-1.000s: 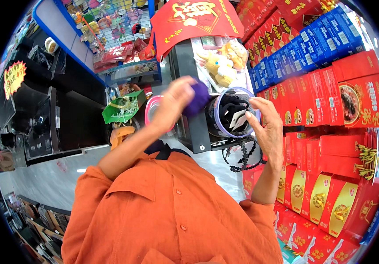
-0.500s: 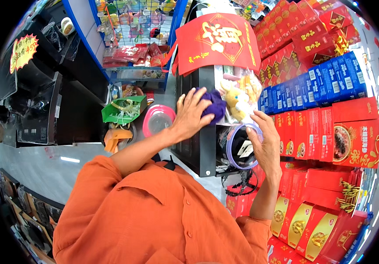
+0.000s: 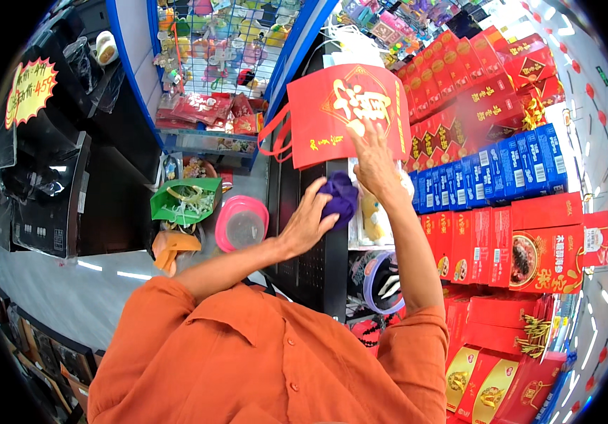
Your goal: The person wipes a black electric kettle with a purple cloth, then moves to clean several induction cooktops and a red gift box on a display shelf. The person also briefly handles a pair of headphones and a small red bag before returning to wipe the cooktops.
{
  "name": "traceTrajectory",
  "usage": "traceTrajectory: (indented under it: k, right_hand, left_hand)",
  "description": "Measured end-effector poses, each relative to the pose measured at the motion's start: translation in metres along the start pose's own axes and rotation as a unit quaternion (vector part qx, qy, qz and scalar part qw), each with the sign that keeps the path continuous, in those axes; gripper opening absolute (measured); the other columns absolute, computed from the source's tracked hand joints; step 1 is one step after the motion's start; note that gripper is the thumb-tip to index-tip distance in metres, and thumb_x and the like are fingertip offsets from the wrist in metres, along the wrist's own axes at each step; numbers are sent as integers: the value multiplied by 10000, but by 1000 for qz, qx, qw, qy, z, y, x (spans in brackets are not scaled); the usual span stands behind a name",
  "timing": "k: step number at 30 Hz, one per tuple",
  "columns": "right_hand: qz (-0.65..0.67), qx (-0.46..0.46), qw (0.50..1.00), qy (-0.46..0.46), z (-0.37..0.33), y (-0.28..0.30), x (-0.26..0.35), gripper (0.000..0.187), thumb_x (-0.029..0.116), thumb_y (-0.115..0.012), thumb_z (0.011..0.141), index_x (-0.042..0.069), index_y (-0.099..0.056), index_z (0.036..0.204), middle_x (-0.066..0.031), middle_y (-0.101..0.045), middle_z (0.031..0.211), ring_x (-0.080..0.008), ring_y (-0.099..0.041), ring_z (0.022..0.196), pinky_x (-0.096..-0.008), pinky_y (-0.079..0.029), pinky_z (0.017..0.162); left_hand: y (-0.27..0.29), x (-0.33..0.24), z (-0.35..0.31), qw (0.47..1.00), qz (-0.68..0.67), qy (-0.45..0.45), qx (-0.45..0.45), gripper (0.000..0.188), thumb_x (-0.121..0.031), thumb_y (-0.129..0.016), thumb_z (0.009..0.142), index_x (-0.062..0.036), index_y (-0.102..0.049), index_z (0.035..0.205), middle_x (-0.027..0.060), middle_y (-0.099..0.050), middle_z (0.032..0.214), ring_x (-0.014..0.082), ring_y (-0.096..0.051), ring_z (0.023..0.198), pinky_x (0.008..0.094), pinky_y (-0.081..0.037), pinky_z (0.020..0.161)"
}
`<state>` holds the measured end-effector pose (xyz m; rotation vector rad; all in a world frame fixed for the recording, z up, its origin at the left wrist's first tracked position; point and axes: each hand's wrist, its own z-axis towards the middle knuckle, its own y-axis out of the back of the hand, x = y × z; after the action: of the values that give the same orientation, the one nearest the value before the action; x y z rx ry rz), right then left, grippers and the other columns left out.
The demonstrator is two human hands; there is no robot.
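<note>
Your left hand (image 3: 309, 220) is half-curled, fingers against the left side of the purple cloth bundle (image 3: 340, 199); can't tell if you grip it. Your right hand (image 3: 376, 164), fingers spread, overlaps the red bag (image 3: 318, 106), beyond the bundle.

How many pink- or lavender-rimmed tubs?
2: the round pink-rimmed plastic tub, left of the crumpled purple cloth bundle; the round lavender-rimmed plastic tub, partly under the right forearm. More may be hidden.

Left fingers (image 3: 313, 198) curled, right fingers (image 3: 372, 141) spread, right arm (image 3: 418, 247) outstretched
</note>
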<state>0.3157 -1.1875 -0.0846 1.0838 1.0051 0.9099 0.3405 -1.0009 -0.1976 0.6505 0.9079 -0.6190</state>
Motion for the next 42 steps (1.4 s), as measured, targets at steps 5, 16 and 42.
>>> traceTrajectory:
  k: [5, 16, 42]
  right_hand:
    - [-105, 19, 994, 34, 19, -45, -6, 636, 47, -551, 850, 227, -423, 1447, -159, -240, 1558, -438, -281, 1400, -540, -443, 979]
    - [277, -170, 943, -69, 73, 38, -48, 550, -81, -378, 858, 100, -540, 1352, -203, -656, 1126, -294, -637, 1031, -352, -491, 921]
    - [525, -68, 830, -176, 94, 38, -104, 424, 40, -366, 924, -36, -528, 1310, -121, -665, 1038, -196, -603, 1025, -335, -464, 931]
  left_hand:
    - [35, -15, -22, 974, -138, 164, 76, 315, -183, -603, 940, 26, -485, 1144, 198, -499, 1261, 284, -531, 1160, 372, -422, 996]
    - [68, 4, 18, 962, -193, 189, -26, 387, -226, -578, 970, -6, -538, 1286, 178, -463, 1336, 236, -448, 1258, 340, -355, 1054]
    - [14, 38, 83, 990, 120, -65, 27, 393, -119, -719, 802, 1, -573, 1146, 237, -375, 1421, 452, -364, 1282, 509, -344, 1065]
